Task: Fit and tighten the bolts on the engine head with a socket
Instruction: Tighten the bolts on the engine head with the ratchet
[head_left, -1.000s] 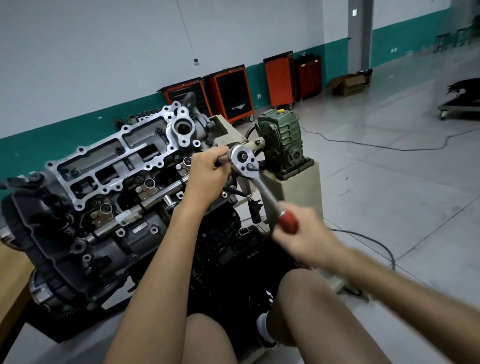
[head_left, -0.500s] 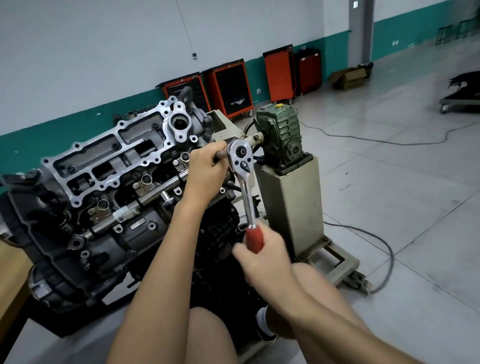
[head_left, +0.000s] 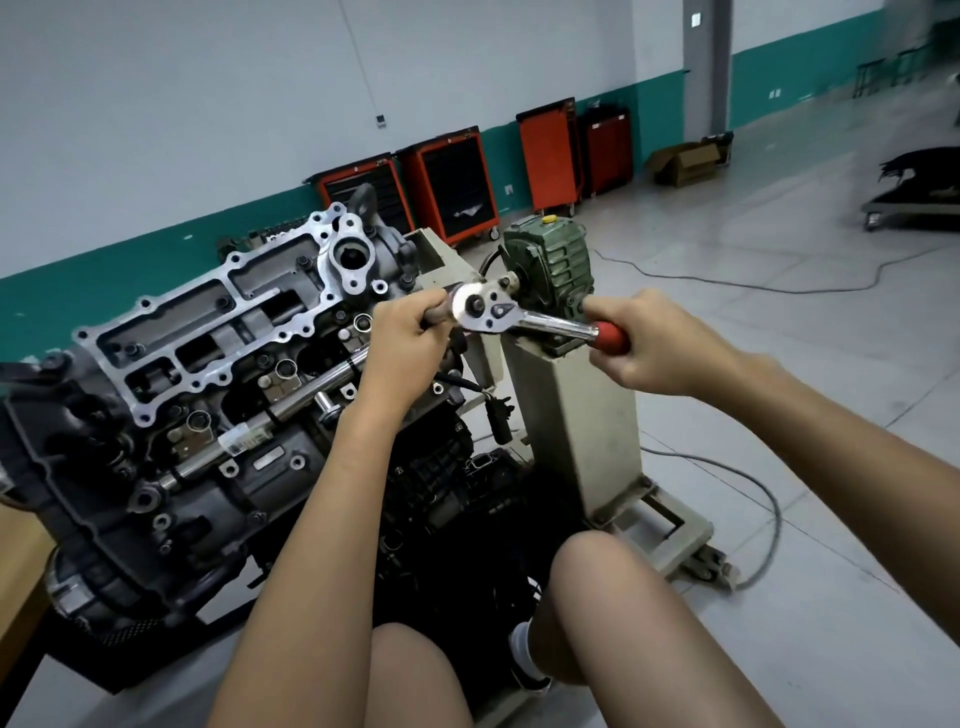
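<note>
A grey floor (head_left: 779, 374), a white wall (head_left: 208, 104) with teal base, orange tool carts (head_left: 452, 182).

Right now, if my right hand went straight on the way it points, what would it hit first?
Likely the green gearbox: the right hand, gripping the ratchet by its red handle, points up and left toward it. Depth is unclear, so it may pass in front.

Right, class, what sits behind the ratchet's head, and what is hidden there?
Behind the ratchet head stands the green gearbox on its beige stand. The left hand wraps the extension, so the socket and bolt cannot be seen.
</note>
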